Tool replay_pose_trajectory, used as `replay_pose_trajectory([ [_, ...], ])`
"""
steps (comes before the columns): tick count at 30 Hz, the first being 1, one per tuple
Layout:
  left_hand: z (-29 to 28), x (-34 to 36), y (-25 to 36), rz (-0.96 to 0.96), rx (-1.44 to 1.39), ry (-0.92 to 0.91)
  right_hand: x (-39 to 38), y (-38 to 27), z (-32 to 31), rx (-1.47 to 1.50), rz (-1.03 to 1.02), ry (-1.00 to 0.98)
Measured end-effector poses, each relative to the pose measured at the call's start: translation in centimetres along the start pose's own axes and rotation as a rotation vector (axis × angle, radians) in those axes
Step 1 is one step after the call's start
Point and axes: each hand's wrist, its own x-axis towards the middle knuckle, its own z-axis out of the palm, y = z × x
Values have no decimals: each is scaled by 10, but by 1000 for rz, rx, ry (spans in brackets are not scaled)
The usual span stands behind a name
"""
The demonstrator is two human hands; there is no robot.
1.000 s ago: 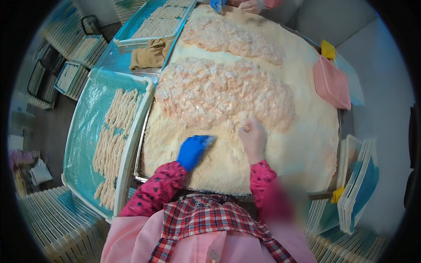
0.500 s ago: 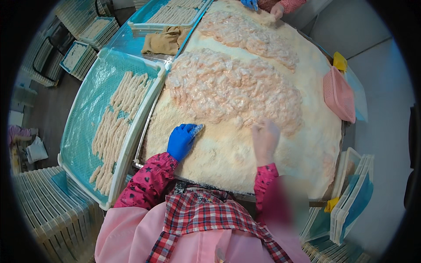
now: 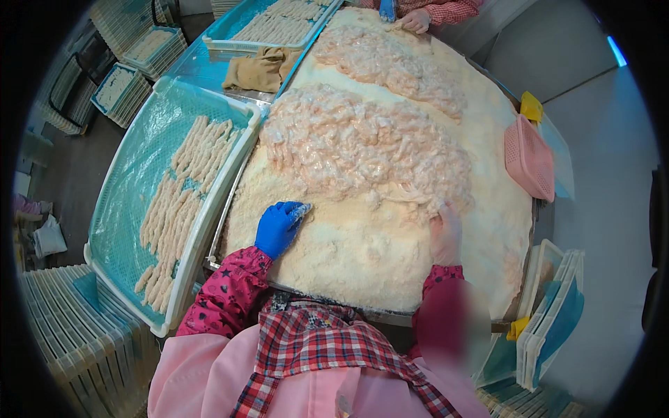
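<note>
My left hand [image 3: 277, 231], in a blue glove, rests low over the pale crumb coating [image 3: 334, 254] at the table's near left. Its fingers are curled together, and their crumb-dusted tips hide what they hold, if anything. My right hand [image 3: 446, 233], slightly blurred, is at the near right edge of a heap of raw, pinkish-white meat pieces [image 3: 369, 143]. Its fingers pinch a pale strip of meat [image 3: 416, 195] that still touches the heap. Left of the table, a tray lined with teal mesh [image 3: 129, 181] holds rows of coated strips [image 3: 171, 209].
Across the table, another person's hands [image 3: 416, 21] work near a second meat heap [image 3: 390, 63]. A pink basket [image 3: 529, 160] stands at the right edge. A tan cloth [image 3: 258, 70] lies by a far tray [image 3: 254, 45]. Stacked trays [image 3: 83, 320] flank me.
My right hand has moved right along the heap's near edge, and a strip now stretches toward its fingers. My left hand stays over the crumbs. The view has shifted slightly.
</note>
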Motion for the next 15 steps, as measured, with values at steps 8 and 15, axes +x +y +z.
replay_pose_trajectory([
  [8,-4,0,0,7,-13,131,-44,-25,48,-760,-449,-513],
  [15,-25,3,32,309,-85,-72,-73,15,8,-1376,-352,-581],
])
